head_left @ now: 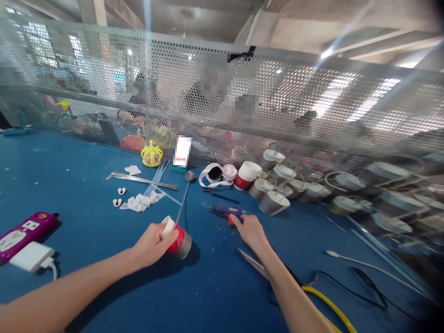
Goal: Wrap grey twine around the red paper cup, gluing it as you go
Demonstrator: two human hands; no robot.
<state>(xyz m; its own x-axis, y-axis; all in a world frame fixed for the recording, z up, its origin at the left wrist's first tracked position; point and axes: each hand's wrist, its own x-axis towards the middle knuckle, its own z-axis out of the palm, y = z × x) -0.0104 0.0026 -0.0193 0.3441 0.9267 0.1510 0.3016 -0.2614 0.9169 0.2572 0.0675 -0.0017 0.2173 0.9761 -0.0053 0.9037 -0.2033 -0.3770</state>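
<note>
My left hand (154, 243) is closed around a tilted paper cup (178, 239), red and white with a grey band at its lower end. A thin grey stem (182, 201) runs from the cup's mouth up to a small grey ball (190, 175); whether the stem is fixed inside is hidden. To the right, my right hand (250, 230) grips the handle of a blue glue gun (225, 211) with an orange-red trigger. Its nozzle points left, over the blue tabletop. Beneath my right forearm lie scissors (255, 263), partly covered.
Stacked white cups (249, 172), a ribbon roll (211, 178) and several grey-wrapped cups (274, 202) stand at the back right. A yellow crown-shaped piece (151, 155), a phone (182, 151) and metal rods (144, 180) lie further left. A purple power strip (26, 233) sits at the left edge. Perforated panel (173, 60) behind.
</note>
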